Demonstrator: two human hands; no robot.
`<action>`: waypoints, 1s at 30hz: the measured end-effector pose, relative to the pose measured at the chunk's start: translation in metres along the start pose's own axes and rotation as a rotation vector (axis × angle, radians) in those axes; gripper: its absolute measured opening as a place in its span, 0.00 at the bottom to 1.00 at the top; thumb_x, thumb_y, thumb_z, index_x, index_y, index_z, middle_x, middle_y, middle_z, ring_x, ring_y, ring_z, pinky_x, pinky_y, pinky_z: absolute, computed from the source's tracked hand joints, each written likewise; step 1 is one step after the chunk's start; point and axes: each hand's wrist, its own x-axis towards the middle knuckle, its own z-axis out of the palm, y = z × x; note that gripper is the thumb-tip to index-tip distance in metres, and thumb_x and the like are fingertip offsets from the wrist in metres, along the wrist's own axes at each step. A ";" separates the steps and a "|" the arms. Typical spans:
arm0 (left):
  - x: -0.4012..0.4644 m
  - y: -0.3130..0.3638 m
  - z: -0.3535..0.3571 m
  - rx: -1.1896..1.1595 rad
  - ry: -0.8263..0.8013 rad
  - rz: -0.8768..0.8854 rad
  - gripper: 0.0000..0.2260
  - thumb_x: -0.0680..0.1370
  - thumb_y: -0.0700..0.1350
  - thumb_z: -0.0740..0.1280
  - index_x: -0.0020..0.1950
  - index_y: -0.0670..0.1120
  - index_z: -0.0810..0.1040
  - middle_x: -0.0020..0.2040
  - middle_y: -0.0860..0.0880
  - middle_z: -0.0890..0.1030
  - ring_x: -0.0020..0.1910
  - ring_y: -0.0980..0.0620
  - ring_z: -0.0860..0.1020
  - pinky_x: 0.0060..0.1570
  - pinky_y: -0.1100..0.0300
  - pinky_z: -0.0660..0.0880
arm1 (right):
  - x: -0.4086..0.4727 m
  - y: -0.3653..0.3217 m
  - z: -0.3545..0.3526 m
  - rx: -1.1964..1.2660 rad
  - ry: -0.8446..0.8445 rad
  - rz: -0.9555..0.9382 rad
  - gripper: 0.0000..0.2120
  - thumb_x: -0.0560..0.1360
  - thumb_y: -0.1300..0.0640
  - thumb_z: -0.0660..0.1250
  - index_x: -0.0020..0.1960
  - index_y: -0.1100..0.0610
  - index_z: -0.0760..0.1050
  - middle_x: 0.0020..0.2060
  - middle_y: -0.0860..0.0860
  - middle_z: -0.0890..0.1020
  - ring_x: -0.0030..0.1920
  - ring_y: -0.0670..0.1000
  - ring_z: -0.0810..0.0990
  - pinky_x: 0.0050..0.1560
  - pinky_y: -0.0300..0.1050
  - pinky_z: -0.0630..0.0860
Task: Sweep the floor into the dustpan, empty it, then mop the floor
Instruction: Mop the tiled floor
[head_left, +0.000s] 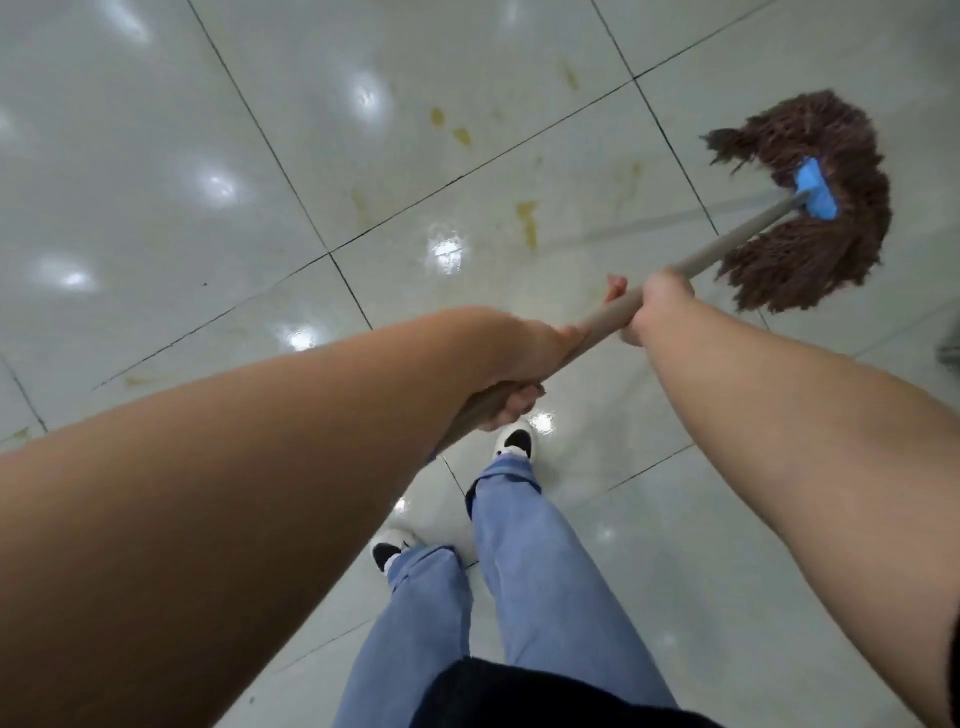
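Toward the upper right of the frame your string mop head (810, 208) lies spread on the tiled floor (156, 156), beyond the yellowish stains (527, 221) at centre frame. Your right hand (657, 306) is clenched round the mop handle (727, 244) nearer the head; your left hand (511, 371) wraps it lower down, near your shoes (514, 441). The wet sheen under your feet looks slippery, so a long reach could cost you your footing. You could also smear the stains rather than lift them if the strands are already dirty. The handle's long axis runs diagonally from lower left to upper right, head pointing away from you, to the upper right.
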 end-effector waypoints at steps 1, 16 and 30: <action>0.004 0.021 0.006 -0.025 0.003 0.040 0.28 0.73 0.71 0.51 0.35 0.45 0.63 0.14 0.51 0.62 0.10 0.56 0.60 0.19 0.74 0.64 | 0.010 -0.021 -0.003 0.001 0.029 -0.018 0.13 0.80 0.47 0.58 0.46 0.58 0.66 0.32 0.57 0.76 0.17 0.51 0.72 0.20 0.35 0.72; 0.028 -0.038 0.001 -0.071 -0.090 0.105 0.26 0.76 0.68 0.52 0.36 0.45 0.61 0.13 0.52 0.63 0.10 0.56 0.59 0.20 0.76 0.61 | 0.024 0.034 -0.012 0.108 -0.089 -0.142 0.19 0.82 0.50 0.55 0.39 0.63 0.62 0.32 0.57 0.71 0.28 0.53 0.75 0.21 0.39 0.76; -0.042 -0.471 -0.198 0.078 0.100 -0.051 0.29 0.72 0.71 0.54 0.34 0.44 0.66 0.16 0.52 0.63 0.12 0.55 0.61 0.19 0.73 0.60 | -0.169 0.455 0.128 -0.099 -0.130 0.031 0.12 0.82 0.51 0.52 0.46 0.59 0.64 0.30 0.54 0.70 0.14 0.48 0.68 0.16 0.29 0.66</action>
